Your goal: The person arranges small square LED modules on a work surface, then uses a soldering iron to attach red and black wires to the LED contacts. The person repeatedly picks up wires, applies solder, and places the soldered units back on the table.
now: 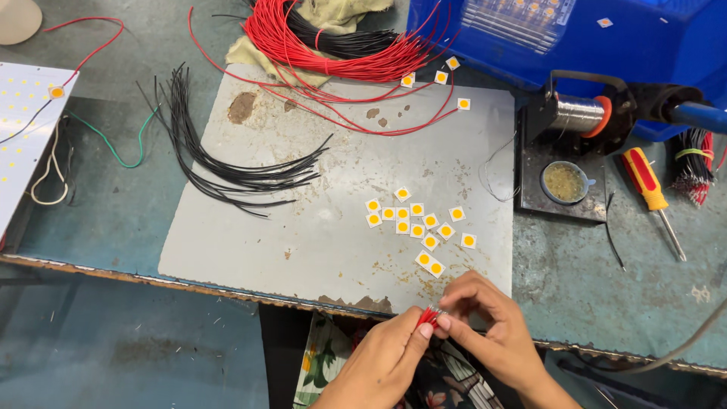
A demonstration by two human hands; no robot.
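Red wire ends (429, 315) pinched between both my hands, left hand (382, 362) and right hand (488, 326) closed on them at the near edge, chips (413, 223) laid within reach just beyond.

red piece (429, 315) mostly hidden by fingers (424, 330)

About fifteen little white squares (417, 230) with yellow dots lie in one group, and four more sit by the one red wire pile (333, 45). There is one black wire pile (227, 170), one screwdriver (647, 182) and one silver spool (577, 113). Two hands show, a left hand (379, 363) and a right hand (492, 333), with one small red bunch (429, 315).
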